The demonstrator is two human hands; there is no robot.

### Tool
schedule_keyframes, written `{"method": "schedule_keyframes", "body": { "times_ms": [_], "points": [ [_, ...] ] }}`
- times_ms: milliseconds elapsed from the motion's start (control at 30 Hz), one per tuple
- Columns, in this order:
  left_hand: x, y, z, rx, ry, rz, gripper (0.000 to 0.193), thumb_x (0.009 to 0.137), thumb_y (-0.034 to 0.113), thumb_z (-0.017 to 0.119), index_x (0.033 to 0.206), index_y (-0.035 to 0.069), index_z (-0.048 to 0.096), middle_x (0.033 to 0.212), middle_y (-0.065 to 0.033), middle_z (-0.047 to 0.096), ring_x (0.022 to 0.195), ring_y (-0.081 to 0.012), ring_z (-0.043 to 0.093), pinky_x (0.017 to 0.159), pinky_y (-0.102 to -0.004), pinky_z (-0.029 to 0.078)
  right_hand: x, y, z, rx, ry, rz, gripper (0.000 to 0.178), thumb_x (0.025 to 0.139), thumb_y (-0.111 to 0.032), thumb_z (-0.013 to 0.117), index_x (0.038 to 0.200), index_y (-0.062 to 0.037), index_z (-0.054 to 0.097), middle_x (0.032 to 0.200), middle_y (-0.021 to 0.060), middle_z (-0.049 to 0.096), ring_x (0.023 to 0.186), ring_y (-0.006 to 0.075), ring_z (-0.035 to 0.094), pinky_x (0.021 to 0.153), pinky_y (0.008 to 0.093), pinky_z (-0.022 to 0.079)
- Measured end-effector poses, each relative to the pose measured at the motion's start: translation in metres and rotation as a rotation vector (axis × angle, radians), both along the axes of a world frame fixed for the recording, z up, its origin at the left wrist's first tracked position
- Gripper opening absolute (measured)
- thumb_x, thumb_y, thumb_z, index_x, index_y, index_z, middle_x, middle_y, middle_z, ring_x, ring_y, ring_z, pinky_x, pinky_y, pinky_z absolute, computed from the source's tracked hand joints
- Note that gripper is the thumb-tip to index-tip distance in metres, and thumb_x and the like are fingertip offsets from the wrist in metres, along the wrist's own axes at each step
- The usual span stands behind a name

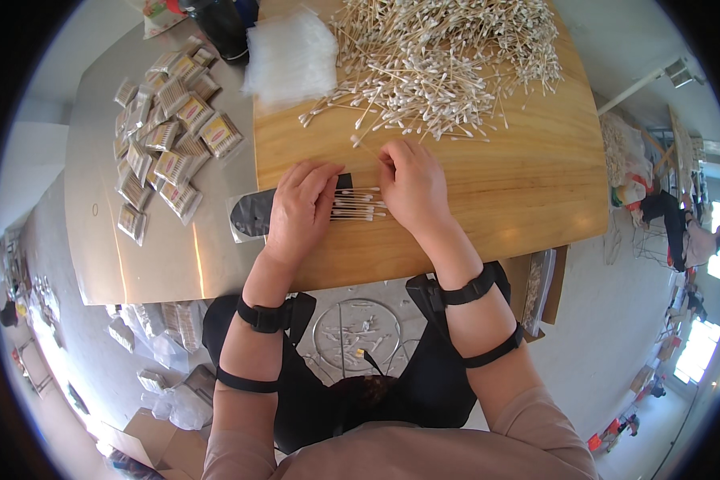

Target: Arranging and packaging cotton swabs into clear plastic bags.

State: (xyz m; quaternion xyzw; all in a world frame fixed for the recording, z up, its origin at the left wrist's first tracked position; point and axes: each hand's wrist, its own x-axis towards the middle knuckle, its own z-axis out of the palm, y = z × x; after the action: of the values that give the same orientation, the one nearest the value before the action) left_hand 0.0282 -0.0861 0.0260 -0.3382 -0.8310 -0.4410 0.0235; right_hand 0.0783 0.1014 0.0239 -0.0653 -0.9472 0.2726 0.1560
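- Head view, containers: clear packets [172, 96] filled with swabs [220, 134], heaped on the metal worktop [96, 264]; flat clear bags [292, 60], stacked beyond my left hand [298, 202].
- Surface and room: wooden worktop [528, 192] bearing a loose swab pile [448, 64]; open carton [160, 436] on the floor [600, 312].
- Hands: my right hand [416, 186] pinches one swab [355, 141]; my left covers part of a black pad [252, 214] beside a swab row [358, 205]; I cannot tell whether its fingers [326, 174] grip.

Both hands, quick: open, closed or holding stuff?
Left hand: curled over white-tipped wooden cotton swabs; grip unclear.
Right hand: closed, apparently pinching one similar swab.
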Motion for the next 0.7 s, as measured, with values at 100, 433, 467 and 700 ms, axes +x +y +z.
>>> {"method": "schedule_keyframes", "body": {
  "times_ms": [100,433,467,700],
  "points": [
    [-0.001,0.0,-0.002,0.009,0.027,0.004,0.019,0.091,0.001,0.061,0.109,-0.001,0.067,0.113,-0.0167,0.066,0.103,-0.035,0.063,0.091,-0.0403,0.05,0.003,-0.001,0.003,-0.056,-0.056,0.0,0.013,0.077,0.0,0.066,0.086,-0.0061,0.059,0.085,0.0096,0.061,0.085,0.0332,0.061,0.072,0.0439,0.051],
    [0.002,0.003,-0.006,-0.071,0.112,-0.017,0.02,0.084,0.005,0.068,0.104,0.003,0.069,0.12,-0.016,0.063,0.117,-0.0364,0.058,0.099,-0.0455,0.047,-0.005,-0.011,0.006,-0.078,0.052,0.15,0.022,0.076,-0.003,0.069,0.097,-0.0118,0.069,0.093,0.0074,0.059,0.09,0.0299,0.061,0.073,0.0417,0.053],
    [0.002,0.002,-0.005,-0.073,0.09,-0.006,0.016,0.084,0.004,0.068,0.1,0.001,0.069,0.119,-0.017,0.064,0.117,-0.0368,0.058,0.099,-0.0448,0.047,-0.007,-0.012,0.006,0.008,0.072,0.154,0.022,0.077,-0.004,0.069,0.098,-0.0121,0.07,0.094,0.0066,0.058,0.091,0.0292,0.061,0.073,0.041,0.053],
    [0.002,-0.001,-0.004,-0.09,0.098,-0.013,0.008,0.084,0.003,0.069,0.091,-0.001,0.069,0.113,-0.0177,0.065,0.115,-0.0366,0.06,0.097,-0.044,0.048,-0.007,-0.006,0.004,-0.026,0.038,0.074,0.011,0.08,-0.006,0.071,0.087,-0.0092,0.065,0.093,0.0061,0.057,0.09,0.0297,0.06,0.073,0.0414,0.052]
  ]
}}
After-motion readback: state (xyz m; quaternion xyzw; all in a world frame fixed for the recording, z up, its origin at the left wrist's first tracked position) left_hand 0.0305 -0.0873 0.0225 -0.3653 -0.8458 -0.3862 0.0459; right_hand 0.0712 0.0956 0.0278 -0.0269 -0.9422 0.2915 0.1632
